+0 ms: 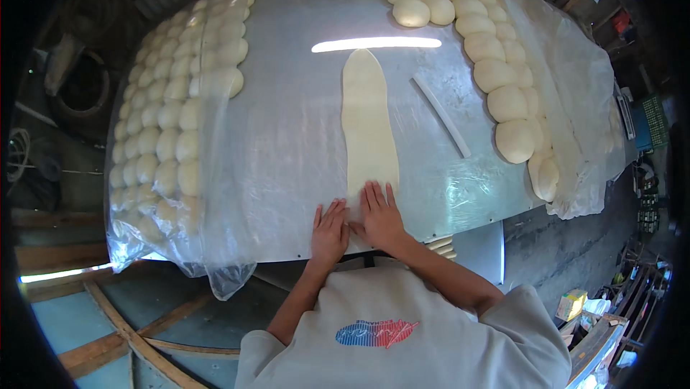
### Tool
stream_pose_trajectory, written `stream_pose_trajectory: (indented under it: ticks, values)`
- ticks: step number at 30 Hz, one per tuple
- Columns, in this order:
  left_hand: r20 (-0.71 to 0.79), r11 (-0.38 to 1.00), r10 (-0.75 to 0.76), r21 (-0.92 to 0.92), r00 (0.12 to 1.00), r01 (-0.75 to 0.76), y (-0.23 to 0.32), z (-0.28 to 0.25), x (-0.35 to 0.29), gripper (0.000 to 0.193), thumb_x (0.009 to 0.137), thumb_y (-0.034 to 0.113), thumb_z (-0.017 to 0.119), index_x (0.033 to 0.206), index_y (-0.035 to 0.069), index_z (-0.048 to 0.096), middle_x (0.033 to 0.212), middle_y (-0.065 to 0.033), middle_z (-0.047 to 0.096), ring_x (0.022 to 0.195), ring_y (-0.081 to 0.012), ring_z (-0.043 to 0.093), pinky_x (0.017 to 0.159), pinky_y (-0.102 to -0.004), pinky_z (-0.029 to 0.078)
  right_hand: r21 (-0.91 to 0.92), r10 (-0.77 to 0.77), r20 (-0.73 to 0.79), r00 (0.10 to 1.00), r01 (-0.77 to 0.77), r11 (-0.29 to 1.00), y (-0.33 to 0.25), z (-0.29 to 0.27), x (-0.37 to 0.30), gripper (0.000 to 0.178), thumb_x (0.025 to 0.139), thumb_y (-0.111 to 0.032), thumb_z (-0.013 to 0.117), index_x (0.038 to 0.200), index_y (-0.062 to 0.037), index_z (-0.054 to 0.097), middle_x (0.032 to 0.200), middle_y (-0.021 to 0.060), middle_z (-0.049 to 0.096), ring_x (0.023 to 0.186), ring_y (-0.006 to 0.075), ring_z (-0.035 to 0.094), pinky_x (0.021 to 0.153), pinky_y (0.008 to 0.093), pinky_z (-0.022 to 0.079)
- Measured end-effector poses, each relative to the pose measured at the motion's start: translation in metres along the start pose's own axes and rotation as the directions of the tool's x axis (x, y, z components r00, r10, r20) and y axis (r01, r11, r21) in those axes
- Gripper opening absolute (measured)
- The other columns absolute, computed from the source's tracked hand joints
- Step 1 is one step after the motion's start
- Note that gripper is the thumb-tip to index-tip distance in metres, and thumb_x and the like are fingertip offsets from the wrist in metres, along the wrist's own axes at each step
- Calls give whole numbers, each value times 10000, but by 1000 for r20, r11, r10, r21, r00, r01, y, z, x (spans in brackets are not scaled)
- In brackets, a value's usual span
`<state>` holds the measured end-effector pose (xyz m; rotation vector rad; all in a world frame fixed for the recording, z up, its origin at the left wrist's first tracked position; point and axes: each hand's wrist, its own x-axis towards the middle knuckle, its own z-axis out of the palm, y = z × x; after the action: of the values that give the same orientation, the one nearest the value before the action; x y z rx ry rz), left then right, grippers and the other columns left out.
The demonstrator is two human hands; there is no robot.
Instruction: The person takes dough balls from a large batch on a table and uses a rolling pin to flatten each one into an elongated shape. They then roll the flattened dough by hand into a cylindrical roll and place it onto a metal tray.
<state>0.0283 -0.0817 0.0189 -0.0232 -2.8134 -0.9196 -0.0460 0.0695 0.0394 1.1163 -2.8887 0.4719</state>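
– Pale cream, that long strip of dough (369, 116): where exactly does it lie?

– Flat near the middle of the metal surface (280, 123), its rounded end pointing away from the person, its near end partly hidden by the right grip (379, 222)

– And how do the two grips stand?

– The right grip is open and flattened, fingers spread over the dough, closed around nothing. The left grip (330, 236) is open too, fingers extended, just beside the near left edge; whether it touches the dough I cannot tell

– How would you do this step well?

– Flat palms, light and even pressure, so the thickness stays regular. The sides wave slightly, so I'd guide them rather than tug; something this thin and soft would probably stretch if pinched

– What lies farther out?

– A slim white stick (440, 117) to the right, apart from the strip. Beyond it, rounded dough pieces (507, 101) beside a clear plastic sheet (571, 94); at the far left, dough balls (169, 116) mostly under another clear cover (230, 281)
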Motion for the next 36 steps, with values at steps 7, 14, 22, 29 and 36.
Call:
stream_pose_trajectory:
  ticks: [7,14,22,29,36]
  values:
    - [-29,995,-59,-79,998,57,-2,-1,0,370,829,6,515,1196,36,549,1308,-134,553,1281,-285,469,1115,-505,249,47,6,214,977,-17,999,-9,-9,26,666,750,-371,665,1191,111,537,1265,285,527,1252,373,469,1118,564,192]
    - [-112,993,-87,-90,990,78,-5,1,0,343,821,-34,503,1148,34,583,1277,-118,575,1272,-285,475,1097,-465,306,28,-31,125,992,28,999,-16,-12,13,603,808,-381,618,1166,101,558,1254,273,540,1238,351,488,1111,548,227]
    - [-109,995,-77,-75,991,69,-5,-1,2,337,807,-38,496,1123,34,591,1278,-110,574,1263,-282,484,1088,-460,325,7,28,152,988,-30,1000,-3,-19,-5,599,846,-370,570,1165,136,541,1250,300,525,1244,380,463,1118,545,207]
    - [-105,991,-102,-93,989,92,-3,2,7,333,788,-43,497,1090,42,608,1243,-104,599,1243,-280,504,1078,-458,338,-150,5,-14,1000,-7,989,17,-18,-4,604,815,-382,625,1138,125,567,1239,282,547,1201,370,521,1113,551,217]
    - [-106,983,-147,-128,983,133,-7,4,24,238,881,-2,474,1079,19,604,1168,-147,627,1175,-323,550,1063,-464,341,30,55,50,997,-57,998,26,-40,-7,614,793,-387,651,1146,109,567,1255,284,533,1238,368,490,1110,565,209]
